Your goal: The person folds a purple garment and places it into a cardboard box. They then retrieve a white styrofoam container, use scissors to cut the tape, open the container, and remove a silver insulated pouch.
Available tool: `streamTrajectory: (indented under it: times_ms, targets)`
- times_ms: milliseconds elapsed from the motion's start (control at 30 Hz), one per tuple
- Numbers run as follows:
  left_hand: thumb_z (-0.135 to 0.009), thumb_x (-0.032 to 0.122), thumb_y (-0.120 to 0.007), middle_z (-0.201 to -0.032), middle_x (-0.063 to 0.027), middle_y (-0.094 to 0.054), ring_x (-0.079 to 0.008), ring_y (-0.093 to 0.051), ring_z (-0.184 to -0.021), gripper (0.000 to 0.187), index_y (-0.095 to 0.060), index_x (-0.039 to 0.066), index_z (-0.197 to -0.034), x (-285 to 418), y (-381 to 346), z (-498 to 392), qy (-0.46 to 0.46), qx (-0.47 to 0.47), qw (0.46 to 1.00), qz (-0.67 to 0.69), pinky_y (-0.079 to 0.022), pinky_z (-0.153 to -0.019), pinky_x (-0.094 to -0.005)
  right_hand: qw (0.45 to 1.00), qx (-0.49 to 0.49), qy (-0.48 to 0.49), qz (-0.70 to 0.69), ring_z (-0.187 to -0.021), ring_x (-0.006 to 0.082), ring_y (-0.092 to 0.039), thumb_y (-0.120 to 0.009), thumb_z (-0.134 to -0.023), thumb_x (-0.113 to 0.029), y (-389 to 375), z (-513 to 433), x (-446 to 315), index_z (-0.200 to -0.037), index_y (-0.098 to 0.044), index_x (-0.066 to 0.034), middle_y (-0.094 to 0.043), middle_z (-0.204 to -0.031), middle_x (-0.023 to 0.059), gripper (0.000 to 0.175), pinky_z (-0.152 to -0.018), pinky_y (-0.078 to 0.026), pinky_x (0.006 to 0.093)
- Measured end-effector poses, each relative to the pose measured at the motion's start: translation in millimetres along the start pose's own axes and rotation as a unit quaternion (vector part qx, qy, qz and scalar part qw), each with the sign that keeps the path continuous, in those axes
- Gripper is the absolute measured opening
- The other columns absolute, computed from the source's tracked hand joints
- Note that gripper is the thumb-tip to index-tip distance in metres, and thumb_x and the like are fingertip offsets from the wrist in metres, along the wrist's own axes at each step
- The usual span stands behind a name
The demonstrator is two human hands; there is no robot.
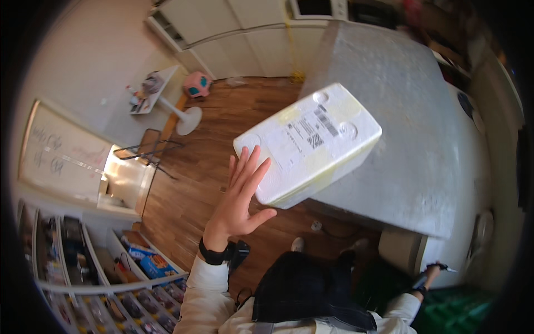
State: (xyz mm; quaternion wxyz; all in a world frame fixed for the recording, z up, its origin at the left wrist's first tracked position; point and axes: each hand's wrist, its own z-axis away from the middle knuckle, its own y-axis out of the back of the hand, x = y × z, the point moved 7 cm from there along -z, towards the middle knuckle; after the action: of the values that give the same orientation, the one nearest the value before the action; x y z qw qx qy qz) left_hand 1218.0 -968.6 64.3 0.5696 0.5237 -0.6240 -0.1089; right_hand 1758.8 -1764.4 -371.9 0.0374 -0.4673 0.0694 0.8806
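A white polystyrene foam box (308, 144), taped and bearing a printed shipping label, lies at the near-left edge of a grey-topped table (400, 167). Its left end projects past that edge. My left hand (244, 188) is at this end, fingers spread over the top face and thumb out along the near side. It does not appear to close around the box. Far to the lower right, my right hand (432, 273) grips a small dark tool (438, 266) with a pale pointed tip, perhaps a knife; it is too small to tell.
Shelves of small goods (104, 279) line the lower left. A folding chair (148, 148), a white pedestal table (169, 87) and a pink plastic stool (197, 84) stand across the wooden floor (183, 188). Green crates (454, 309) sit below my right hand.
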Motion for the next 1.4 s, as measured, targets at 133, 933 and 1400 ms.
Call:
streamTrajectory:
  times_ms: [133,933,1400]
  targets:
    - [-0.071,0.049,-0.084,-0.163,-0.0175,-0.022,-0.0384,-0.011,-0.152,0.097,-0.039,0.019,-0.151,35.0,18.0,-8.9,-0.093,-0.030,0.973,-0.209,-0.003,-0.119,-0.0632,0.950,-0.019,0.296,0.100,-0.098,0.0130,-0.049,-0.066,-0.088,-0.009,-205.7,250.7,56.4,-0.118,-0.054,-0.0044,-0.050,-0.104,0.0029,0.033,-0.092,-0.042,0.0272]
    - [-0.079,0.062,-0.069,-0.135,-0.0144,-0.062,-0.0330,-0.058,-0.126,0.074,-0.064,0.010,-0.131,99.9,-58.3,-59.3,-0.199,0.030,0.932,-0.301,-0.045,-0.104,-0.0465,0.542,-0.812,-0.120,-0.180,-0.061,0.0091,-0.045,-0.024,-0.084,-0.088,-451.6,646.4,-40.0,-0.093,-0.043,-0.0066,-0.046,-0.074,0.0009,0.084,-0.059,-0.038,0.0216]
    - [-0.074,0.041,-0.082,-0.130,-0.0216,-0.064,-0.0403,-0.061,-0.121,0.067,-0.067,0.001,-0.125,111.6,-61.6,-63.3,-0.208,0.027,0.937,-0.278,-0.049,-0.100,-0.0472,0.543,-0.797,-0.100,-0.246,-0.061,0.0070,-0.046,-0.020,-0.088,-0.084,-451.2,664.1,-29.2,-0.095,-0.045,-0.0046,-0.047,-0.074,-0.0008,0.083,-0.060,-0.040,0.0199]
